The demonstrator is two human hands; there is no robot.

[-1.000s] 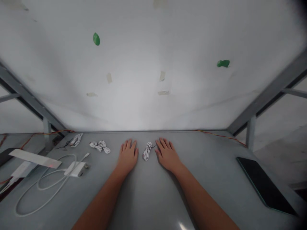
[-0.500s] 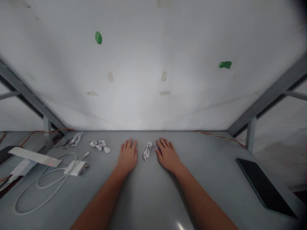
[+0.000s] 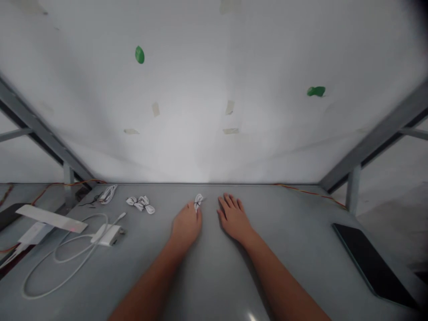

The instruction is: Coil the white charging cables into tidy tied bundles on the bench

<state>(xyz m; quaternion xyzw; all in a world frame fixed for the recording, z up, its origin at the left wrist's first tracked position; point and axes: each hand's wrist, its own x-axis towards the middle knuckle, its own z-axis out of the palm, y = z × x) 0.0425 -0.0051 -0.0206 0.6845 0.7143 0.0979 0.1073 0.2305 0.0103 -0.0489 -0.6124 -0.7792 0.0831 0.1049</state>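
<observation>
My left hand (image 3: 187,224) is closed, with a coiled white cable (image 3: 198,200) pinched between thumb and fingers. The looped top of the cable, bound by a thin dark tie, sticks out beyond the fingertips; its lower part is hidden by the hand. To the right, my right hand (image 3: 233,217) lies palm down on the grey table (image 3: 207,276), fingers stretched out and holding nothing. Another bundled white cable (image 3: 140,204) rests left of my left hand, and one more coiled cable (image 3: 109,195) lies farther left near the back edge.
At left are a white charger (image 3: 106,235) with a long looped cord and a pale flat strip (image 3: 51,218). A dark phone (image 3: 373,263) lies at the right. Behind stands a white wall (image 3: 194,151), with grey metal frame bars (image 3: 374,142) on both sides.
My left hand has moved right from lying flat and has closed on the cable that lay between the hands. The right hand stays in place.
</observation>
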